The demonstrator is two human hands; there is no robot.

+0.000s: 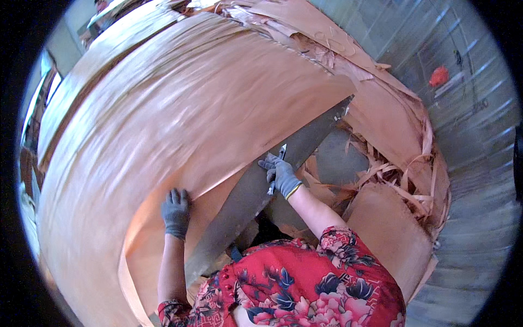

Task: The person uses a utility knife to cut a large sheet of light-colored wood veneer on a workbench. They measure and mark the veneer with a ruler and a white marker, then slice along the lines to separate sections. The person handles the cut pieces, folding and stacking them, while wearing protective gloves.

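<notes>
A broad sheet of thin tan wood veneer (pixel 218 103) spreads across most of the view, its near side lifting into a curl at the lower left. My left hand (pixel 176 213), in a grey glove, lies flat on this sheet close to the curl, fingers stretched out. In my gloved right hand (pixel 280 174) is a slim metal utility knife (pixel 283 150); its tip shows above my fingers and its butt end below them. That hand is over a long dark grey strip of surface (pixel 310 139), just beside the veneer's straight edge.
Torn veneer strips (pixel 389 177) lie heaped at the right, next to another tan veneer piece (pixel 389 226). Further veneer layers (pixel 376 103) run along the far right. On the grey floor (pixel 474 180) lies a small orange-red object (pixel 438 77).
</notes>
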